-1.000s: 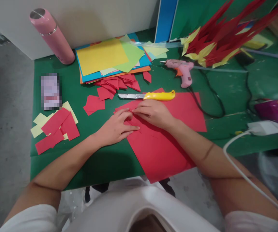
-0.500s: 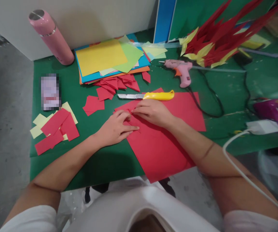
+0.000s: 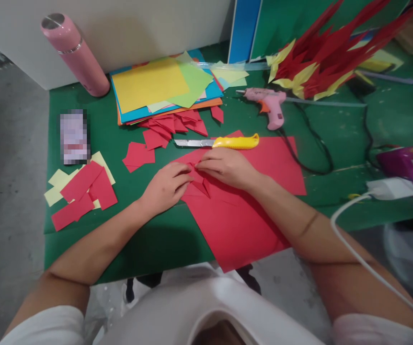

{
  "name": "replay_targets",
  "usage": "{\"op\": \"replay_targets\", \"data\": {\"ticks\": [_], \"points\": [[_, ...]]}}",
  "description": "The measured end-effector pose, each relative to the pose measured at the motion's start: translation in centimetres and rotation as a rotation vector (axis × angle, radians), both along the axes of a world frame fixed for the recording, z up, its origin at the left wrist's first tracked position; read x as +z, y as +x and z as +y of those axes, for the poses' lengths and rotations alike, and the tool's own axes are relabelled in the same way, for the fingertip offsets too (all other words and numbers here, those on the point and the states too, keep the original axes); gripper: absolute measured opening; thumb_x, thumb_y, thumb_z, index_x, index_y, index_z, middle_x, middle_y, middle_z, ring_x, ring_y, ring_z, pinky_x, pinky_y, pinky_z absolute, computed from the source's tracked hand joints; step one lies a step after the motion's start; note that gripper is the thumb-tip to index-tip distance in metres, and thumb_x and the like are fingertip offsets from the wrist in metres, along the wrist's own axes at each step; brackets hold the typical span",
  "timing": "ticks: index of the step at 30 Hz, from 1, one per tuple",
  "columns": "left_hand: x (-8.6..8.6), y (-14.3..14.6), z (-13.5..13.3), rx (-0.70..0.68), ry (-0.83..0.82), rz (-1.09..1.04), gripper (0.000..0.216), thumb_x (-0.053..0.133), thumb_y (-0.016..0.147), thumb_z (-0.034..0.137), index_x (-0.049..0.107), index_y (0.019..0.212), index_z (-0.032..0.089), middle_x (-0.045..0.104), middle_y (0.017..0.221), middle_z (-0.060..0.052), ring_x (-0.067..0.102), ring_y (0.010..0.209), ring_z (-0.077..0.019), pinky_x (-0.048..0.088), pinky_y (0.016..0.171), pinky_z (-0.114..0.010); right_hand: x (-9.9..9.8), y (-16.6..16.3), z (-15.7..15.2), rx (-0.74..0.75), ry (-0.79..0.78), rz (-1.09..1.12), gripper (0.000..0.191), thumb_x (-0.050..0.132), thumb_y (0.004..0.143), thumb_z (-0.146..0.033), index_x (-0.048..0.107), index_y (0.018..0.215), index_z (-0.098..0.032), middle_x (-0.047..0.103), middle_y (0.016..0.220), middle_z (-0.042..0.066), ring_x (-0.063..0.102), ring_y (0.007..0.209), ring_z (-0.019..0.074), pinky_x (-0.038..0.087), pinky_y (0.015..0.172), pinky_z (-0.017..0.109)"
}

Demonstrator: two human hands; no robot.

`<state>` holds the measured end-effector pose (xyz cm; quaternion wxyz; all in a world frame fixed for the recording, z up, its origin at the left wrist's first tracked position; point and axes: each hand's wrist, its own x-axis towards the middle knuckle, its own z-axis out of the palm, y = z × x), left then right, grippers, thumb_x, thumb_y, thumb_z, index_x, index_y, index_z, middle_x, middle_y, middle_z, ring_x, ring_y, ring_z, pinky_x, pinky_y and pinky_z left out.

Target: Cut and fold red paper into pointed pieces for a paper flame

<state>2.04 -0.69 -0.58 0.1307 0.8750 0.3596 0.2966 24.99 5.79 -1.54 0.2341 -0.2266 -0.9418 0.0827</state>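
Note:
A small folded piece of red paper (image 3: 201, 183) lies over a large red paper sheet (image 3: 242, 225) on the green table. My left hand (image 3: 168, 186) has its fingers curled together on the left edge of the folded piece. From the upper right, my right hand (image 3: 226, 166) pinches the same piece near its top. The fingertips of both hands almost meet, and part of the fold is hidden under them. Just beyond my right hand rests a yellow utility knife (image 3: 235, 142) with its blade out, pointing left.
Folded red pieces (image 3: 172, 125) lie before a stack of coloured paper (image 3: 151, 86). Red and yellow strips (image 3: 84, 189) sit at left, near a pink bottle (image 3: 77, 57). A pink glue gun (image 3: 269, 103), its cord, a spiky red paper flower (image 3: 321, 57) and a white plug (image 3: 391, 188) are at right.
My left hand has drawn back slightly to the left and its stretched fingers have curled in. More of the folded red piece shows. My right hand stays in place.

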Motion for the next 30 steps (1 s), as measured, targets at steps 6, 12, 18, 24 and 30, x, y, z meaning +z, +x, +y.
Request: {"op": "replay_targets", "data": {"ticks": [6, 12, 18, 24, 30], "points": [[0.4, 0.1, -0.1, -0.009, 0.002, 0.086, 0.02, 0.049, 0.096, 0.013, 0.069, 0.097, 0.014, 0.063, 0.131, -0.018, 0.061, 0.122, -0.0244, 0.052, 0.101, -0.046, 0.3, 0.1, 0.0, 0.035, 0.032, -0.054, 0.037, 0.037, 0.102, -0.019, 0.073, 0.096, -0.018, 0.073, 0.087, 0.009, 0.062, 0.079, 0.0202, 0.047, 0.068, 0.033], [0.5, 0.2, 0.0, -0.029, -0.017, 0.188, 0.021, 0.046, 0.097, 0.013, 0.067, 0.1, 0.014, 0.063, 0.133, -0.019, 0.059, 0.126, -0.0252, 0.051, 0.103, -0.049, 0.1, 0.1, 0.1, 0.026, 0.048, -0.035, 0.038, 0.037, 0.103, -0.021, 0.074, 0.096, -0.018, 0.073, 0.085, 0.009, 0.061, 0.078, 0.0198, 0.048, 0.069, 0.033], [0.4, 0.2, 0.0, -0.03, -0.012, 0.226, 0.021, 0.046, 0.097, 0.013, 0.066, 0.101, 0.013, 0.06, 0.137, -0.02, 0.059, 0.124, -0.0261, 0.05, 0.103, -0.048, 0.1, 0.2, 0.0, 0.038, 0.083, -0.031, 0.035, 0.039, 0.102, -0.02, 0.073, 0.096, -0.018, 0.074, 0.089, 0.008, 0.063, 0.083, 0.0204, 0.049, 0.074, 0.034], [0.9, 0.4, -0.1, -0.015, 0.033, 0.255, 0.021, 0.045, 0.096, 0.012, 0.066, 0.098, 0.012, 0.063, 0.133, -0.019, 0.06, 0.119, -0.0256, 0.052, 0.1, -0.046, 0.2, 0.0, 0.0, 0.052, 0.08, -0.019, 0.035, 0.039, 0.102, -0.02, 0.073, 0.094, -0.018, 0.074, 0.088, 0.008, 0.063, 0.081, 0.02, 0.05, 0.072, 0.034], [1.2, 0.6, -0.2, 0.056, -0.023, 0.256, 0.028, 0.046, 0.095, 0.015, 0.065, 0.116, 0.011, 0.066, 0.131, -0.014, 0.059, 0.115, -0.0265, 0.05, 0.099, -0.045, 0.3, -0.1, -0.1, 0.042, 0.073, -0.033, 0.034, 0.04, 0.102, -0.02, 0.073, 0.095, -0.018, 0.074, 0.087, 0.007, 0.062, 0.079, 0.0194, 0.049, 0.07, 0.033]]}}
